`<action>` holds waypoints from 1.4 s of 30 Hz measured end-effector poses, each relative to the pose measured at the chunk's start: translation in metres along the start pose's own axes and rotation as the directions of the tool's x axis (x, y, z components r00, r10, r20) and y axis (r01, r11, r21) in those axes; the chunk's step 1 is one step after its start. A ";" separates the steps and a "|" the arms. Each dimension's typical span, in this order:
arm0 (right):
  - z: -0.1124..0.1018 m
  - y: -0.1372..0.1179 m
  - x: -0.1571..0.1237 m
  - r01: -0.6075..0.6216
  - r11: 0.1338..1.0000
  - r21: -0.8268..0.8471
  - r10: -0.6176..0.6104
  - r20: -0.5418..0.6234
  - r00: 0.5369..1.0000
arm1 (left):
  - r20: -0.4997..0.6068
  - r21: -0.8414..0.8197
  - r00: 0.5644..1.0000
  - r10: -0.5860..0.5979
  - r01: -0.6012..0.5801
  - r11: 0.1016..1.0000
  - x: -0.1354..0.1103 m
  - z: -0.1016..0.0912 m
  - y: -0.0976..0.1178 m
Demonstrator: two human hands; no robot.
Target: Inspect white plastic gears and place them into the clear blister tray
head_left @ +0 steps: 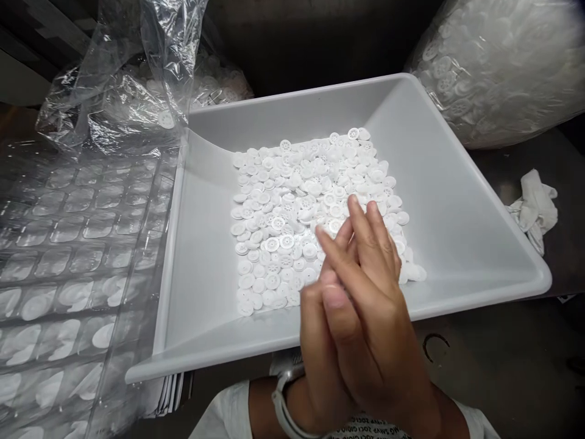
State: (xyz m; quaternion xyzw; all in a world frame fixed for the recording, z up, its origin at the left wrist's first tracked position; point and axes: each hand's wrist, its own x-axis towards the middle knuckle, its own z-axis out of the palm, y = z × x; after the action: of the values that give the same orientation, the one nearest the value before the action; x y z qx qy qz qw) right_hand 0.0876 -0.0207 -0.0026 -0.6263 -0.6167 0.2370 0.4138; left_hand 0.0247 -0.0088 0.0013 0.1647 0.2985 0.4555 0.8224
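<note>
My two hands are pressed together palm to palm above the near side of a grey plastic tray (pixel 457 201). My right hand (pixel 379 329) lies on top with its back toward me and its fingers stretched out. My left hand (pixel 315 341), with a white watch (pixel 281 402) on its wrist, lies under it, thumb showing. Whether anything is between the palms is hidden. Just beyond the fingertips, a flat layer of many small white plastic discs (pixel 292 207) covers the tray's floor.
A clear blister sheet with rows of pockets (pixel 77 256), some holding white discs, lies left of the tray. Clear bags of more discs stand at the back left (pixel 137 91) and back right (pixel 507 67). A crumpled white cloth (pixel 534 207) lies at the right.
</note>
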 end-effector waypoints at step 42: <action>-0.048 0.036 -0.016 0.235 0.944 -0.231 -0.235 0.027 0.972 | 0.084 -0.399 0.982 -0.168 0.188 0.898 0.010 -0.002 0.008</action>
State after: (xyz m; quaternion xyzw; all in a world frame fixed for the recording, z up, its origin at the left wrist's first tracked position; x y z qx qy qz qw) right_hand 0.1450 -0.0436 -0.0086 -0.5924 -0.7103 0.1119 0.3632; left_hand 0.0221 0.0045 0.0005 -0.0263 0.1918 0.4262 0.8837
